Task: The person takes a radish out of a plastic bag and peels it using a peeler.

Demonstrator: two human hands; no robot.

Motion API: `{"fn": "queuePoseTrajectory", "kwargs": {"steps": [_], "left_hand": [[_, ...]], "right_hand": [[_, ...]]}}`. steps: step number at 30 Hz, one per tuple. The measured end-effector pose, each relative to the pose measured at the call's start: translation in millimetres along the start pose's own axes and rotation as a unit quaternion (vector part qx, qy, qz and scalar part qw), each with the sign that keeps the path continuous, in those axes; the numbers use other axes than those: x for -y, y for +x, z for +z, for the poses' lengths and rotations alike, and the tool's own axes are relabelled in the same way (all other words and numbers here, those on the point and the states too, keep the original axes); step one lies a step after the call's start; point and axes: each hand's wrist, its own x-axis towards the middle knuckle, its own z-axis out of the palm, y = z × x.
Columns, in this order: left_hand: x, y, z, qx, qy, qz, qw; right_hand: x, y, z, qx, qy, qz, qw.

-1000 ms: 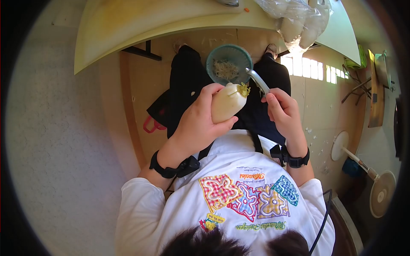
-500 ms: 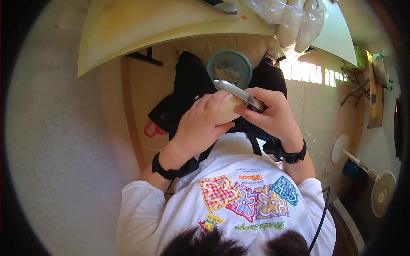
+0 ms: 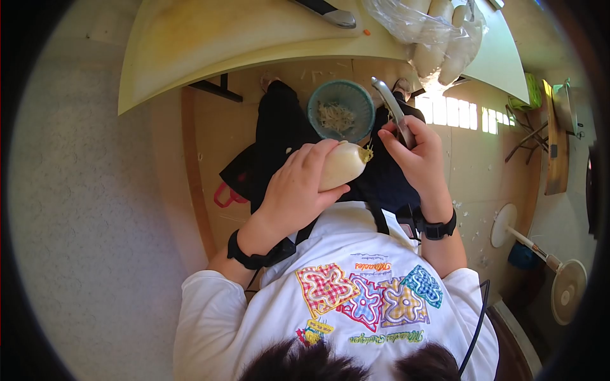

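Observation:
My left hand (image 3: 302,178) is wrapped round a white radish (image 3: 344,166), whose greenish stem end points to the right. Off to the right of it, my right hand (image 3: 416,152) grips a grey metal peeler (image 3: 392,105), tilted up and apart from the radish. Below on the floor, between my legs, a blue-green basket (image 3: 367,101) holds a heap of pale peelings (image 3: 335,116).
A pale table (image 3: 254,41) spans the front, with a dark-handled knife (image 3: 327,14) and a clear plastic bag (image 3: 406,20) of white radishes on it. A white fan (image 3: 569,291) stands at the right, near a folding stand (image 3: 530,136).
My right hand has drawn the peeler off the radish, to the right, and turned it more upright. The radish's stem end now shows. My left hand keeps its hold in nearly the same place.

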Motion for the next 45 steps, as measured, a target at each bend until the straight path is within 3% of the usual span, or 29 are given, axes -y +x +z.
{"fn": "queuePoseTrajectory", "kwargs": {"steps": [3,7,10,13,15,18,19,22,31,45], "left_hand": [[1.5,-0.9,-0.8,0.003,-0.006,-0.018,1.000],[-0.9,-1.4,-6.2,0.009,-0.060,-0.037,0.998],[0.3,-1.1,-5.2,0.012,-0.070,-0.046,0.996],[1.9,1.4,-5.2,0.000,-0.060,-0.049,0.997],[0.7,3.1,-5.1,-0.005,-0.051,-0.054,0.997],[-1.2,3.3,-3.6,-0.033,-0.061,-0.072,0.995],[-0.6,3.6,-3.1,-0.035,-0.062,-0.071,0.995],[1.8,4.7,-1.2,-0.038,-0.070,-0.065,0.995],[3.0,2.2,-2.8,-0.034,-0.104,-0.065,0.992],[4.5,-0.1,-3.6,-0.028,-0.136,-0.068,0.988]], "right_hand": [[-0.2,2.2,3.5,-0.088,-0.029,0.011,0.996],[-14.4,-2.2,-13.1,-0.005,-0.107,0.101,0.989],[-3.2,-11.5,-12.7,0.001,-0.104,0.083,0.991],[14.4,-18.2,-9.4,-0.040,-0.012,0.041,0.998],[15.2,-25.1,-18.3,0.061,0.011,0.052,0.997],[10.2,-35.4,-11.6,0.116,0.039,0.023,0.992],[12.7,-35.6,-8.4,0.126,0.001,-0.026,0.992],[14.5,-34.6,-1.2,0.145,-0.050,-0.026,0.988],[14.5,-31.5,6.7,0.125,-0.076,-0.077,0.986],[5.4,-25.3,13.4,0.109,-0.024,-0.029,0.993]]}}
